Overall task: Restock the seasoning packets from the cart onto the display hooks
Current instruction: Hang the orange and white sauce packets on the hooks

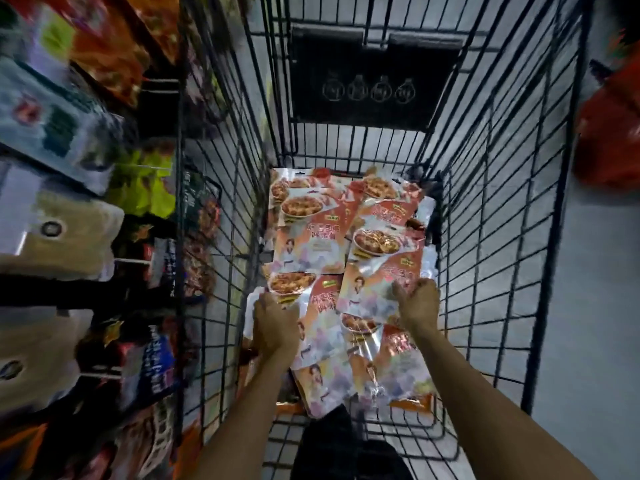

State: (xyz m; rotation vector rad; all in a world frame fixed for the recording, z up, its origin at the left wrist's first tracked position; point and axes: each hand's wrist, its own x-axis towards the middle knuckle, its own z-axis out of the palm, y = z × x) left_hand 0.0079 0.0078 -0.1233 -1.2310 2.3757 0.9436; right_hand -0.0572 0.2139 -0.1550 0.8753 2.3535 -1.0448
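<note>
Several orange and white seasoning packets [308, 233] lie in an overlapping heap on the floor of the black wire cart [485, 209]. Both my arms reach down into the cart. My left hand [275, 327] is down on the left edge of the heap, fingers curled over a packet [325, 323]. My right hand [417, 304] has its fingers curled onto the lower right corner of another packet [370, 289] on the right side of the heap. The display hooks [133, 261] jut out from the rack at the left.
The rack on the left is crowded with hanging bags [62, 233] in brown, green, blue and red, close against the cart's left wall. A red bag [609, 133] is at the far right over grey floor. A dark flap [370, 81] hangs on the cart's far end.
</note>
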